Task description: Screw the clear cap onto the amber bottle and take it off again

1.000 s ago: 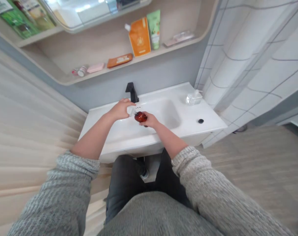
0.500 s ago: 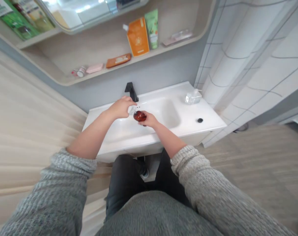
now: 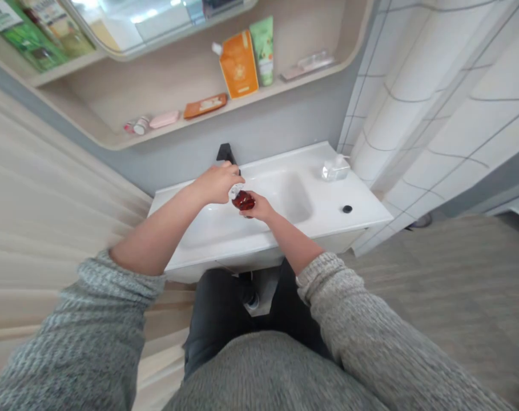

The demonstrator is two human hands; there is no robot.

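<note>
My right hand (image 3: 259, 205) is closed around a dark red, glossy bottle (image 3: 242, 200) held over the white sink (image 3: 296, 197). The bottle is tilted toward the left. Against its left end is a small clear, whitish piece (image 3: 234, 190), partly covered by fingers; its kind cannot be made out. My left hand (image 3: 220, 182) curls over this clear piece from the left, fingers bent, just in front of the black faucet (image 3: 225, 153). A small round black cap or plug (image 3: 347, 209) lies on the counter to the right.
A clear pump dispenser (image 3: 335, 169) stands at the sink's back right corner. Above, a shelf (image 3: 293, 83) holds an orange pouch (image 3: 239, 65), a green tube (image 3: 264, 51), an orange packet (image 3: 205, 106) and a pink soap bar or case (image 3: 164, 119). A pale curtain (image 3: 49, 228) hangs at left.
My left hand has turned slightly and shifted a little to the right over the clear piece, showing less of it. The bottle and right hand have barely moved.
</note>
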